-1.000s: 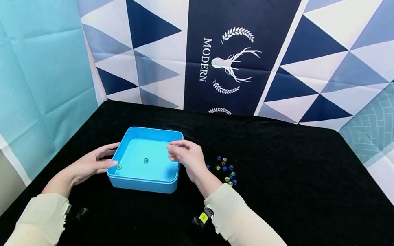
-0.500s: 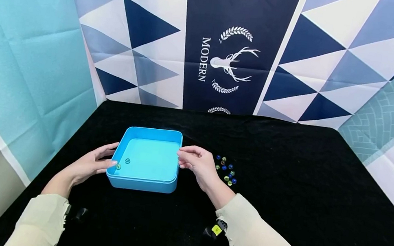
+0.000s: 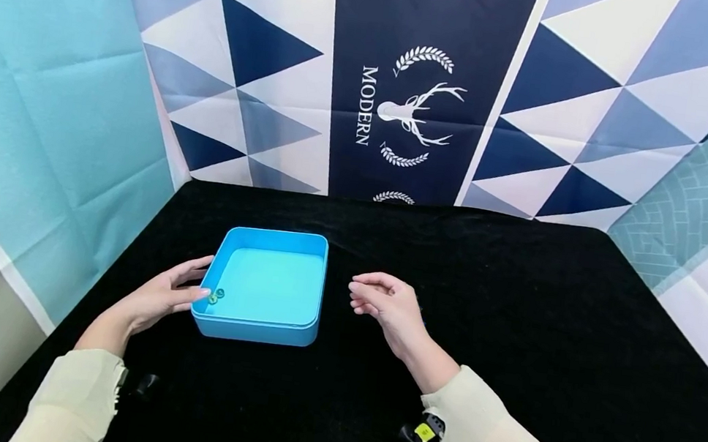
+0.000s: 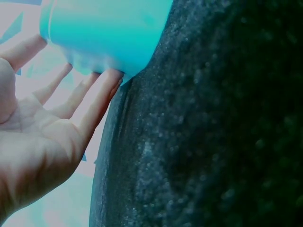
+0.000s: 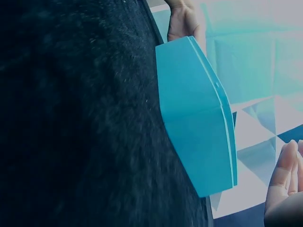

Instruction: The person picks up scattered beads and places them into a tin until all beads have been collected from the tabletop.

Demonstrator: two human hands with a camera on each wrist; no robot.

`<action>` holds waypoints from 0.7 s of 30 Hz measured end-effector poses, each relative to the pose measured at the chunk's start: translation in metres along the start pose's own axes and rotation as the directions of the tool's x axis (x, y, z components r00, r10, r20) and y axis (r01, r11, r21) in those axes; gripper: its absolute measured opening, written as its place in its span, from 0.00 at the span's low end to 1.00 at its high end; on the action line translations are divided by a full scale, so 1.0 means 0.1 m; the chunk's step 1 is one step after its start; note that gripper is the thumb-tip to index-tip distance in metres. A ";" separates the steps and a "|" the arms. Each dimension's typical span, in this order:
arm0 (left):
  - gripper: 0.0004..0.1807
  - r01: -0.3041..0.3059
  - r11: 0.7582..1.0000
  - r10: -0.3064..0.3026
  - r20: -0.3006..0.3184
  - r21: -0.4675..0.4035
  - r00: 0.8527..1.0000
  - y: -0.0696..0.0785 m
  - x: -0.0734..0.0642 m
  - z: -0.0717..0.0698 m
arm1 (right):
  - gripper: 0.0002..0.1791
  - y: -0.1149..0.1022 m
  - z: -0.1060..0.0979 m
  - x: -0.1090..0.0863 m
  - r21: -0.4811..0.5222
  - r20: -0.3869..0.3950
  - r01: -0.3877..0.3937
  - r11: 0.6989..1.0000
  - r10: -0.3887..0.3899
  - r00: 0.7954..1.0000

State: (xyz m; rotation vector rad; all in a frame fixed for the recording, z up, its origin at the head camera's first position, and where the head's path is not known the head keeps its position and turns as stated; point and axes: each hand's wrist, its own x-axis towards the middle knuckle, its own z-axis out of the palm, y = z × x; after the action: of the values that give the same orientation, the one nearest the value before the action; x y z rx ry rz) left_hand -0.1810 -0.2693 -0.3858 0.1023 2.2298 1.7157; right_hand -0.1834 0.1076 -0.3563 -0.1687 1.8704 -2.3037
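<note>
A light blue square box [image 3: 267, 333], with no lid on it, stands left of centre on the black-covered table. Two greenish glass marbles, a nearer marble [image 3: 212, 299] and another marble [image 3: 220, 293], lie together in its front left corner. My left hand [image 3: 162, 292] rests against the box's left side; the left wrist view shows its nearly straight fingertips touching the outer wall. My right hand [image 3: 387, 308] hovers to the right of the box, fingers loosely bent and near the thumb, with nothing visible in them. It hides nearly all the loose marbles behind it.
Black cloth [image 3: 513, 329] covers the whole table. Patterned fabric [image 3: 266, 70] hangs behind the table, with a plain turquoise sheet [image 3: 53, 81] on the left. Small dark devices are strapped at both wrists.
My right hand has withdrawn rightward from over the box towards the loose marbles. One marble has rolled left across the box floor to the other. My left hand stays put.
</note>
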 end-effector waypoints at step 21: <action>0.41 -0.012 1.000 0.012 0.006 -0.003 1.000 -0.01 0.01 0.00 | 0.07 0.02 -0.58 -0.19 -0.013 -0.055 -0.015 1.000 0.014 0.998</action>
State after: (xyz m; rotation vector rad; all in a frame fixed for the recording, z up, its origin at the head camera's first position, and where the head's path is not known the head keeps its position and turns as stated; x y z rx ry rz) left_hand -0.1823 -0.2695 -0.3870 0.1199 2.2270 1.7220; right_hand -0.1763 0.1668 -0.3698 -0.0942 1.9069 -2.3094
